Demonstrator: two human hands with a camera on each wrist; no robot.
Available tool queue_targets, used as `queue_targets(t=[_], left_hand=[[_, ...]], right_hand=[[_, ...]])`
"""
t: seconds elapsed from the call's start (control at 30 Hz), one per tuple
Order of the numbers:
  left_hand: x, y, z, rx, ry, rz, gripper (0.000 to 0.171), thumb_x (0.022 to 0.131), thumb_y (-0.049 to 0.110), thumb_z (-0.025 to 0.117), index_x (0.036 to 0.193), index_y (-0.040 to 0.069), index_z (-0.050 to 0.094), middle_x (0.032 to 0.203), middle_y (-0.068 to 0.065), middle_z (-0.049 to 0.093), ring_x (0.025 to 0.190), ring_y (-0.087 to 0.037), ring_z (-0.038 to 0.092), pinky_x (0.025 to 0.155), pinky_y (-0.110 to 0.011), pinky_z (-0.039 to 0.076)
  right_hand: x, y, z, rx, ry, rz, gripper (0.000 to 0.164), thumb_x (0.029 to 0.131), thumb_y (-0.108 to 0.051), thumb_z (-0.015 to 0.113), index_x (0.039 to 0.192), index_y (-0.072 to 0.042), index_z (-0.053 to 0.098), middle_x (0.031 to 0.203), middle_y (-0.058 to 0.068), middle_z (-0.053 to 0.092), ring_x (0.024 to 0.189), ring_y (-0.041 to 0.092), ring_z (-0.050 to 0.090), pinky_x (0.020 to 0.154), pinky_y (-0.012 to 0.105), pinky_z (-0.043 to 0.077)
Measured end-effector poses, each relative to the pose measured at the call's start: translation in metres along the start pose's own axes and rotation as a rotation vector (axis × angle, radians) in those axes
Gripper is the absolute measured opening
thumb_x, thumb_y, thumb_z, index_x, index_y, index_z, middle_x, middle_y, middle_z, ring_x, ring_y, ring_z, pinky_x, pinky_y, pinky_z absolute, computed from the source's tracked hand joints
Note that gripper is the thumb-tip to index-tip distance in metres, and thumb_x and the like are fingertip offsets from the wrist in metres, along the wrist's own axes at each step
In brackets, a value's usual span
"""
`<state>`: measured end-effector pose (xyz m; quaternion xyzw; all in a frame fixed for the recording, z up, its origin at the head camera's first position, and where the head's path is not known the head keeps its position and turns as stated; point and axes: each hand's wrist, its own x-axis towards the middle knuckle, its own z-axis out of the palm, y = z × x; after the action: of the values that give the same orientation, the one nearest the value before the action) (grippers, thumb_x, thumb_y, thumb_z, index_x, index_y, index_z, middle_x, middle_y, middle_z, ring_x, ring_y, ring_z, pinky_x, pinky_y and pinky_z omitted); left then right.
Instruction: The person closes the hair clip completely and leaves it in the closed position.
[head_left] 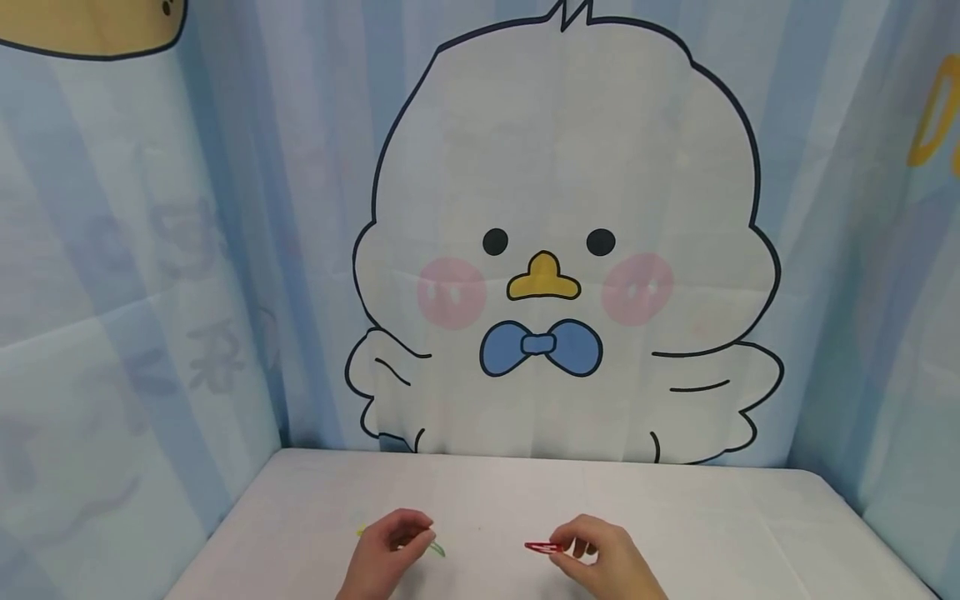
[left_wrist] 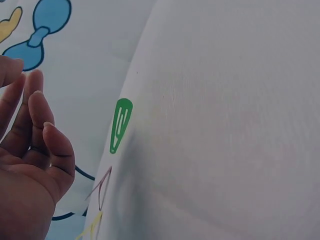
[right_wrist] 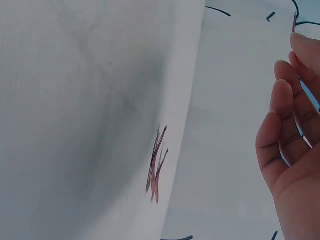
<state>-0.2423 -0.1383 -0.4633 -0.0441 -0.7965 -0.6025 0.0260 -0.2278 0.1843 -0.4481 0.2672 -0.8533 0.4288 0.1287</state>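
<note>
In the head view my right hand (head_left: 607,554) pinches a red snap hair clip (head_left: 542,547) between thumb and fingertips, above the table. Only a thin end of that clip shows past the fingertips of the right hand (right_wrist: 295,130) in the right wrist view. My left hand (head_left: 384,554) hovers over the table with fingers loosely bent and nothing visible in them. Just past it lies a green snap hair clip (left_wrist: 120,125), flat on the table. Near it are a dark reddish clip (left_wrist: 101,186) and a yellow clip (left_wrist: 93,227).
Several red and dark clips (right_wrist: 156,167) lie close together on the white tabletop (head_left: 750,533). Behind the table hangs a striped curtain (head_left: 315,250) with a printed white chick. Similar curtains stand at both sides.
</note>
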Motion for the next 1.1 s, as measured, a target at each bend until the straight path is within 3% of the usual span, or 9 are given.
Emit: queue_targets(t=[0.3,0.57,0.7,1.1], left_hand=[[0.001,-0.010,-0.018,0.069,0.050,-0.018,0.022,0.093,0.015,0.073,0.107,-0.001,0.069,0.096,-0.004,0.070,0.083,-0.019,0.062,0.073,-0.033,0.051],[0.008,-0.019,-0.036,0.099,0.119,-0.049,0.019,0.092,0.010,0.072,0.107,-0.001,0.070,0.094,-0.004,0.070,0.083,-0.021,0.061,0.073,-0.035,0.052],[0.011,-0.022,-0.043,0.121,0.152,-0.059,0.017,0.091,0.008,0.072,0.105,-0.001,0.070,0.093,-0.004,0.069,0.083,-0.021,0.060,0.073,-0.034,0.053],[0.020,-0.030,-0.064,0.206,0.138,-0.097,0.018,0.092,0.007,0.071,0.108,-0.001,0.068,0.098,-0.004,0.068,0.086,-0.021,0.059,0.077,-0.037,0.054]], right_hand=[[-0.007,0.009,-0.010,0.001,0.001,0.002,0.012,0.085,-0.012,0.081,0.093,-0.016,0.072,0.084,-0.014,0.063,0.072,0.005,0.054,0.060,0.025,0.049],[-0.010,0.011,-0.022,-0.017,-0.080,0.214,0.012,0.085,-0.014,0.081,0.094,-0.014,0.073,0.081,-0.009,0.061,0.071,0.005,0.052,0.061,0.024,0.047],[-0.012,0.013,-0.027,-0.025,-0.106,0.271,0.013,0.085,-0.017,0.081,0.095,-0.012,0.073,0.080,-0.005,0.060,0.069,0.008,0.051,0.060,0.025,0.046],[-0.019,0.025,-0.039,-0.051,-0.123,0.284,0.016,0.085,-0.017,0.082,0.096,-0.011,0.073,0.081,-0.005,0.061,0.071,0.006,0.051,0.062,0.025,0.046]])
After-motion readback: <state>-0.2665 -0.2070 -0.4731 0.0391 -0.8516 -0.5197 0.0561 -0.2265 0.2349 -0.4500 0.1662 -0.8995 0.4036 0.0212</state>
